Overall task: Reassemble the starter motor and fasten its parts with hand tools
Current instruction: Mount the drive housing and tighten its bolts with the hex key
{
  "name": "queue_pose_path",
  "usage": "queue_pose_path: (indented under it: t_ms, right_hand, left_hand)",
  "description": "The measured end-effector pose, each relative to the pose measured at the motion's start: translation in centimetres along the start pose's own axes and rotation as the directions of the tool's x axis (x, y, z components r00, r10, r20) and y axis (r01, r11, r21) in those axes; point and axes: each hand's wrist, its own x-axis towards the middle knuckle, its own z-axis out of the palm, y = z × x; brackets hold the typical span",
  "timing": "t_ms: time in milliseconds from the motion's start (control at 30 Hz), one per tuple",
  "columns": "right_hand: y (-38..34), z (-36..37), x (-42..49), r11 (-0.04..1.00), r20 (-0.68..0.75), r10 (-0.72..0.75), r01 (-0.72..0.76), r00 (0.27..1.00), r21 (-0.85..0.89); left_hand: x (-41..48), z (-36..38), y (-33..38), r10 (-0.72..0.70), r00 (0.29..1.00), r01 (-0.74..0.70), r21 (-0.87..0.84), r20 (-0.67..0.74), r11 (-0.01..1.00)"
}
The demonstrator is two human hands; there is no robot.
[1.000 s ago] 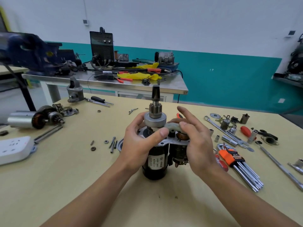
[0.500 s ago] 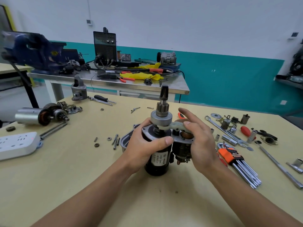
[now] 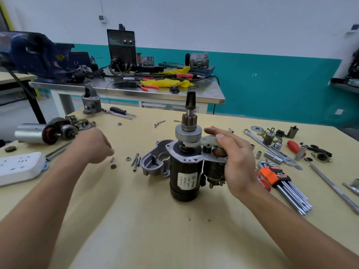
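Observation:
The black starter motor (image 3: pixel 184 177) stands upright on the yellow table, pinion gear (image 3: pixel 189 121) on top. My right hand (image 3: pixel 239 162) wraps the solenoid (image 3: pixel 214 169) side and pinches the pale shift fork (image 3: pixel 207 141) under the pinion between thumb and forefinger. Off to the left, my left hand (image 3: pixel 93 146) hovers just above the table with loosely curled fingers that hold nothing I can see. It is beside a small stud (image 3: pixel 112 159), a dark washer (image 3: pixel 113 166), a nut (image 3: pixel 127 158) and bolts (image 3: pixel 136 162). The grey nose housing (image 3: pixel 153 164) lies behind the motor's left side.
A hex key set (image 3: pixel 281 181), a wrench (image 3: pixel 266 144), sockets and a red-handled screwdriver (image 3: pixel 293 146) lie to the right, along with a long rod (image 3: pixel 334 187). An armature (image 3: pixel 44 133) and a white power strip (image 3: pixel 19 167) sit at the left. A steel bench stands behind.
My left hand has let go of the motor body and swung left to the small fasteners. The right hand stays on the fork and solenoid, and the motor stands where it was.

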Motion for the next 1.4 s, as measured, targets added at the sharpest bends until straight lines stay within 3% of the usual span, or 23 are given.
queue_pose_path:
  t_ms: [67, 200, 367, 467, 533, 600, 700, 800, 967, 1067, 1400]
  right_hand:
    - [-0.1, 0.2, 0.0, 1.000, 0.000, -0.012, 0.012, 1.000, -0.006]
    - [-0.1, 0.2, -0.1, 1.000, -0.006, -0.003, 0.003, 1.000, 0.005]
    - [-0.2, 0.0, -0.4, 1.000, -0.037, 0.003, -0.003, 0.999, 0.003]
    - [-0.3, 0.0, -0.5, 1.000, -0.031, 0.019, -0.019, 0.999, 0.011]
    - [-0.3, 0.1, -0.5, 1.000, -0.025, 0.026, -0.026, 0.999, 0.008]
    - [-0.2, 0.1, -0.5, 1.000, -0.031, 0.023, -0.023, 0.999, -0.004]
    - [-0.1, 0.1, -0.3, 0.999, -0.039, 0.024, -0.025, 0.999, -0.038]
    - [-0.3, 0.2, -0.4, 0.999, -0.037, 0.028, -0.030, 0.999, -0.035]
    - [-0.3, 0.1, -0.5, 0.999, -0.038, 0.021, -0.022, 0.999, -0.028]
    - [-0.1, 0.0, -0.5, 0.998, -0.035, 0.040, -0.041, 0.999, -0.040]
    - [-0.1, 0.0, -0.5, 0.997, -0.050, 0.054, -0.056, 0.997, -0.051]
  left_hand:
    - [0.6, 0.9, -0.4, -0.042, 0.991, 0.028, 0.109, 0.128, 0.994]
    - [1.6, 1.5, -0.2, -0.010, 0.988, -0.026, 0.227, 0.155, 0.974]
    - [1.7, 1.5, 0.5, 0.053, 0.982, -0.099, 0.259, 0.180, 0.961]
    - [0.9, 0.8, 1.3, 0.103, 0.982, -0.122, 0.112, 0.160, 0.986]
    - [-0.3, 0.0, 1.8, 0.147, 0.988, -0.143, -0.073, 0.051, 0.987]
    - [-2.6, -0.9, 2.9, 0.231, 0.966, -0.255, -0.276, -0.117, 0.927]
    - [-8.2, -2.2, 5.8, 0.400, 0.820, -0.567, -0.487, -0.409, 0.664]
    - [-12.4, -1.5, 8.7, 0.541, 0.632, -0.775, -0.439, -0.555, 0.455]
    - [-13.6, 2.1, 10.7, 0.713, 0.370, -0.920, -0.125, -0.596, 0.372]
    - [-13.4, 2.8, 10.9, 0.748, 0.283, -0.935, 0.000, -0.600, 0.354]
    - [-14.1, 3.0, 11.3, 0.696, 0.408, -0.875, -0.033, -0.591, 0.484]
